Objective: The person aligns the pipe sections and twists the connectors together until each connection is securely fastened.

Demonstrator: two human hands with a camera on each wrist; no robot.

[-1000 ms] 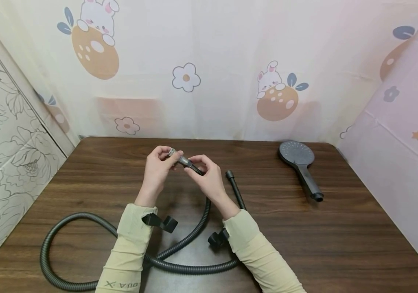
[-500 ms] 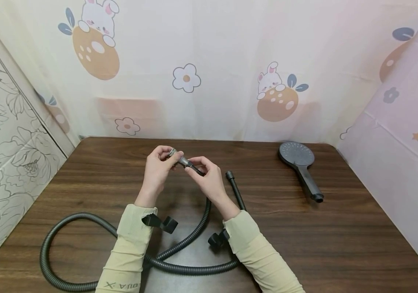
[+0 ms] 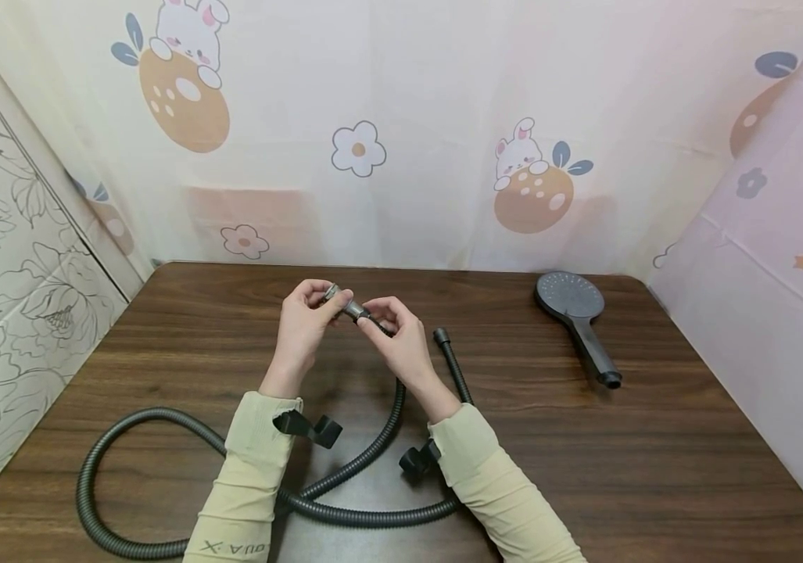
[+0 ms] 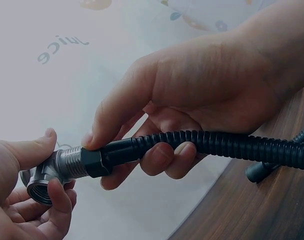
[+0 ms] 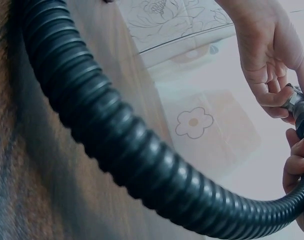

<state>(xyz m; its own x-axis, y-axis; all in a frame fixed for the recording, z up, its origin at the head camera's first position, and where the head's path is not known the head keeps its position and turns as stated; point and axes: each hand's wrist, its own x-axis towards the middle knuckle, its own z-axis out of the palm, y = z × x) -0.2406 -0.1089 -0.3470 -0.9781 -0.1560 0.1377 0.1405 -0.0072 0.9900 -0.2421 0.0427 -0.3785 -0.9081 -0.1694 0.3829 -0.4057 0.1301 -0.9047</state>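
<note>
My left hand (image 3: 300, 332) grips a silver threaded metal tee fitting (image 4: 54, 170) between thumb and fingers, over the back half of the table. Against the fitting's threaded end sits the black hex nut (image 4: 96, 162) of a ribbed black shower hose (image 3: 383, 438). My right hand (image 3: 403, 344) pinches that nut with thumb and finger, its other fingers curled under the hose. Some thread shows between nut and fitting in the left wrist view. The hose's other end (image 3: 441, 336) lies right of my right hand. In the right wrist view the hose curves large across the foreground.
A dark grey shower head (image 3: 573, 301) lies face up at the back right of the brown wooden table (image 3: 682, 438). The hose forms a loop (image 3: 91, 477) at the left and runs under my forearms. A printed curtain (image 3: 429, 94) hangs behind the table.
My right thumb and fingers have shifted slightly up along the hose toward the fitting, onto the nut. The left hand keeps its place, and the shower head has not moved.
</note>
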